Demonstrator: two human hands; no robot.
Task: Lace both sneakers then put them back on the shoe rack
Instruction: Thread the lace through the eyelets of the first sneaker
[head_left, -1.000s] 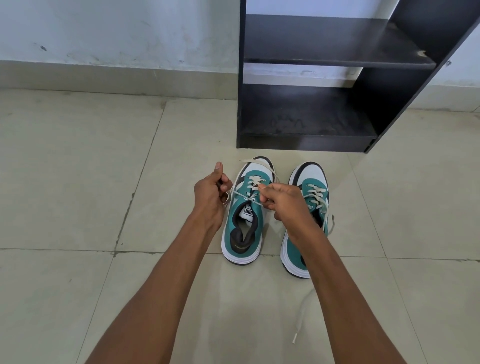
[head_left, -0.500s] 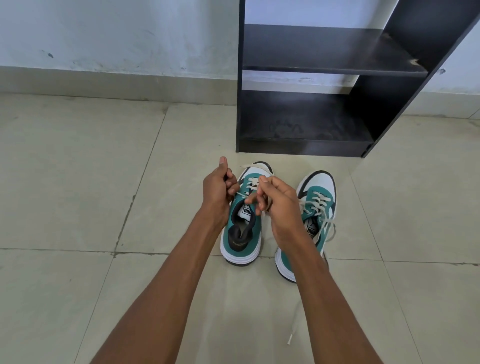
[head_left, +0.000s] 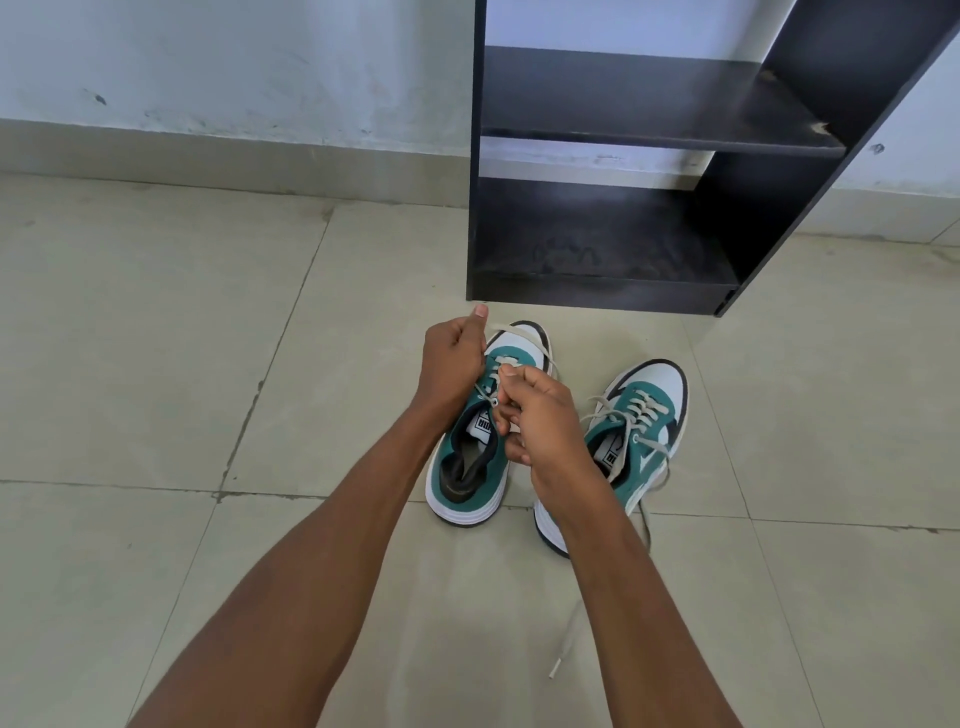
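Note:
Two teal, white and black sneakers stand on the tiled floor before a black shoe rack (head_left: 597, 291). Over the left sneaker (head_left: 470, 483), my left hand (head_left: 449, 364) is closed on a cream lace end (head_left: 511, 331) that runs over the toe. My right hand (head_left: 540, 415) pinches the other lace end just above the tongue, hiding the upper eyelets. The right sneaker (head_left: 641, 415) sits laced but untied, partly under my right forearm, with a loose lace (head_left: 563, 652) trailing toward me on the floor.
The rack's two shelves (head_left: 649, 114) hold nothing and stand against a white wall (head_left: 234, 67). Beige floor tiles (head_left: 156, 364) spread to the left and right of the sneakers.
My hands have drawn together over the left sneaker, the left one moving forward toward the toe with its lace. The right sneaker now sits further right in view.

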